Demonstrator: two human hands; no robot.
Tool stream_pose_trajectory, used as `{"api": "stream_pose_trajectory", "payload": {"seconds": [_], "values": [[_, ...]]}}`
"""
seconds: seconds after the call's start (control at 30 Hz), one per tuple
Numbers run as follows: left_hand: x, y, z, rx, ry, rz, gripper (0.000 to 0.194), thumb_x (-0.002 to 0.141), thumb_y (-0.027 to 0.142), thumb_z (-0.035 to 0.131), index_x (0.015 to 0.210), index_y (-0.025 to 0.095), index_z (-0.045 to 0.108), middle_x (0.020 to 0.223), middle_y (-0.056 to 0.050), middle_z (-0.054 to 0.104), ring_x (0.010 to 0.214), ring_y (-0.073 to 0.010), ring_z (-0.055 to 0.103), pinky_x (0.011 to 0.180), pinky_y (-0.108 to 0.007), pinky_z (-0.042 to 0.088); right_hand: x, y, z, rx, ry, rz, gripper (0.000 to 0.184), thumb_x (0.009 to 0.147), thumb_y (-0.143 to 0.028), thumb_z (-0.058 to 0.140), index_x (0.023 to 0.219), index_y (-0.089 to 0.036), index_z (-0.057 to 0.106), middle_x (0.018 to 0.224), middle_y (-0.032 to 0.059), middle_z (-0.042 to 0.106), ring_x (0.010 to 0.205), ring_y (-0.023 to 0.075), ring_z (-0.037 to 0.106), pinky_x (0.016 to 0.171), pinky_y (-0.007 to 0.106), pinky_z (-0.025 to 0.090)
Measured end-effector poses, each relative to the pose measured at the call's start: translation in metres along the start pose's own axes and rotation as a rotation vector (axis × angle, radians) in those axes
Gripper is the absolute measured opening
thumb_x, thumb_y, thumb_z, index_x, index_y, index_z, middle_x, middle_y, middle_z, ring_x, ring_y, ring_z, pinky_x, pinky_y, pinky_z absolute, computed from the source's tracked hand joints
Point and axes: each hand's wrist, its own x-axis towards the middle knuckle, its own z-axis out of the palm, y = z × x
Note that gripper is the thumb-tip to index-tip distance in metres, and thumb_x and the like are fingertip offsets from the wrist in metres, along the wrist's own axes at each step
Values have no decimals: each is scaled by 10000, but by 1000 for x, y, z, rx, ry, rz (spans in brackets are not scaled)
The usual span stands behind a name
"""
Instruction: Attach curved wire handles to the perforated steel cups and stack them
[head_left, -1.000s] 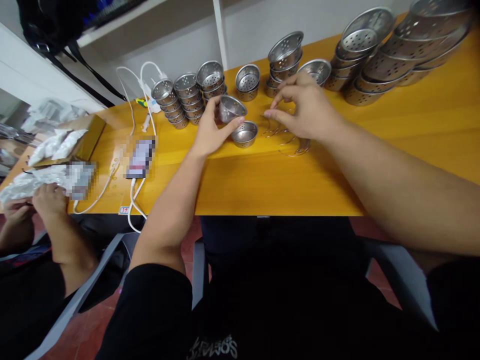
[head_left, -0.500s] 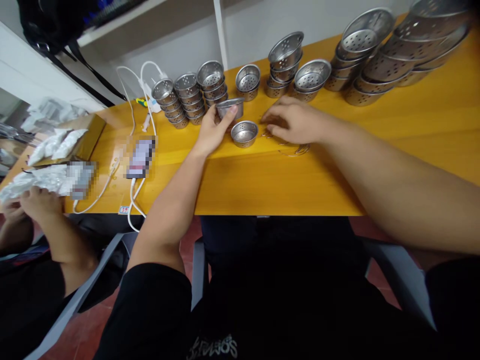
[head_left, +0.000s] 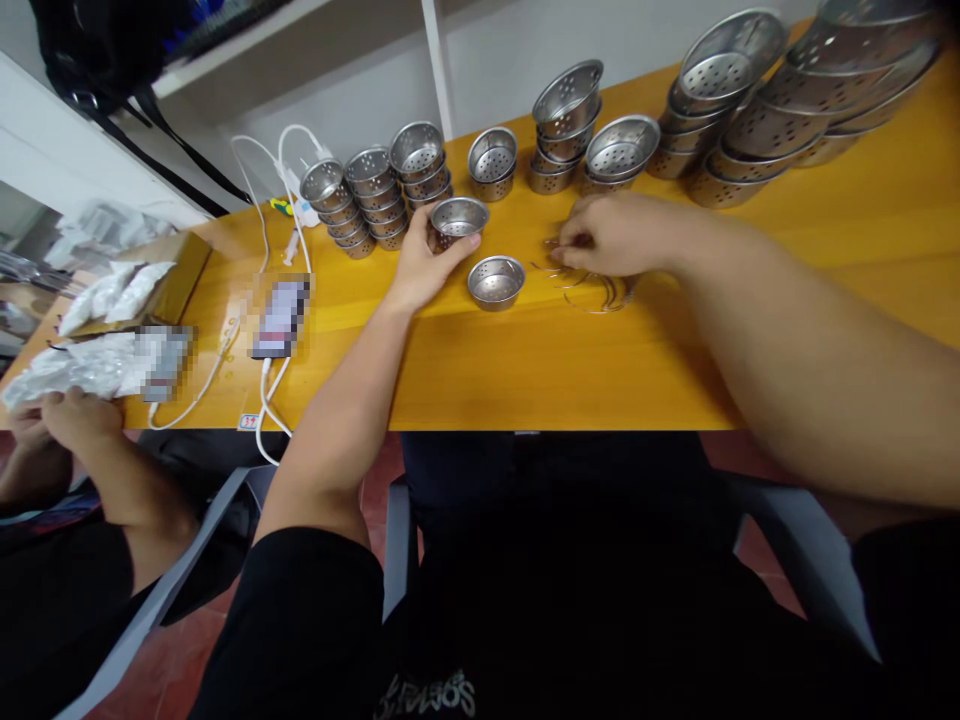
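Observation:
My left hand grips a small metal strainer cup by its side, thumb at the front and fingers behind, tilted with its mouth towards me. Just below it, a second strainer cup stands upright on the table, apart from my hand. To the right, my right hand is low over a loose bunch of thin curved metal wires. Its thumb and fingers are pinched together on a wire, though the fingertips are slightly blurred.
Several stacks of perforated metal cups line the back of the wooden table, with larger stacks at right. A phone with white cables lies left. Beyond it, another person's hands are at plastic bags.
The cup in my left hand has tipped, showing more of its inside. My right hand has moved slightly right and its fingers have closed. The standing cup appears slightly lower and further right.

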Motion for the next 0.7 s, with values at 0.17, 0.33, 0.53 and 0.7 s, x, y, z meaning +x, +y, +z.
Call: {"api": "stream_pose_trajectory", "payload": {"seconds": [0.17,0.33,0.53,0.7], "values": [[-1,-13,-2,33,-73,9,1290,832,1197,946,1709,332,565,1773,-212,726,1722,-465,724,1499,-741,575,-9,-25,-26,-160,-102,164,409,1087,-276,963,776,-264,697,732,46,646,682,224,446,786,477,407],[-7,-7,-5,123,-89,25,1116,935,1055,1012,1672,295,657,1749,-211,737,1695,-473,739,1514,-740,585,-19,-67,-30,-6,89,-104,163,1184,-358,742,1095,-233,798,1153,185,823,933,325,699,933,501,564],[-3,-16,-10,236,-92,45,1098,1006,1016,973,1720,237,675,1715,-247,767,1671,-492,754,1531,-728,563,-22,-104,-9,201,51,-304,287,1120,-417,784,1357,-297,892,1311,119,842,1026,353,787,962,495,623],[0,-29,-14,268,-140,79,1097,1051,969,947,1773,218,602,1840,-275,707,1738,-480,719,1581,-691,521,-19,-99,5,188,-26,-346,256,1160,-536,833,1271,-328,933,1330,99,842,1111,362,799,989,472,579]]}}
